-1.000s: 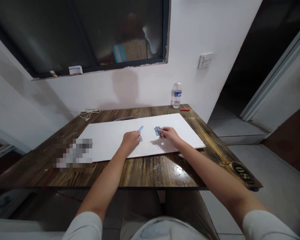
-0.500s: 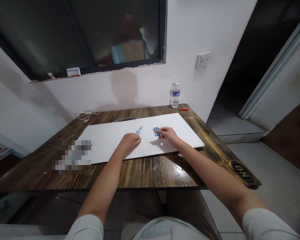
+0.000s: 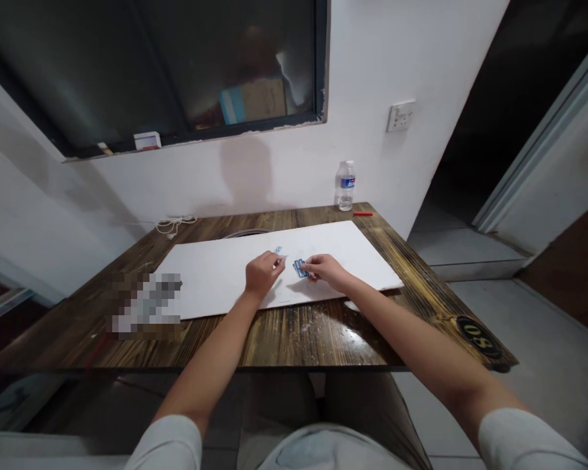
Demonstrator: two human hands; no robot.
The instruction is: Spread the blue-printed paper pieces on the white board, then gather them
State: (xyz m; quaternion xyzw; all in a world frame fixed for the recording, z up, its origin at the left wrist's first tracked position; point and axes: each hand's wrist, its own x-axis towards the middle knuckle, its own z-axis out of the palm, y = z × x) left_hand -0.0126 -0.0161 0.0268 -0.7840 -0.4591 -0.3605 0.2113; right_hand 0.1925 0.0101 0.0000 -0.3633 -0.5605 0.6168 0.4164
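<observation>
A white board (image 3: 210, 274) lies flat on a dark wooden table (image 3: 298, 333). My right hand (image 3: 326, 269) pinches a small cluster of blue-and-white pieces (image 3: 300, 267) just above the board. My left hand (image 3: 261, 273) is raised a little over the board, fingers pinched on a small piece at its tips; the piece is too small to make out. Another small blue piece (image 3: 277, 250) lies on the board just beyond my left hand. The two hands are close together near the board's middle.
A water bottle (image 3: 345, 186) and a red pen (image 3: 362, 213) stand at the table's far right by the wall. A coiled white cable (image 3: 175, 223) lies at the far left. A blurred patch (image 3: 144, 305) covers the board's near left corner. A round "08" tag (image 3: 477, 334) marks the table's right corner.
My right hand has brought the blue cluster left toward my left hand. My left hand has lifted off the board with something small pinched, leaving one blue piece behind it.
</observation>
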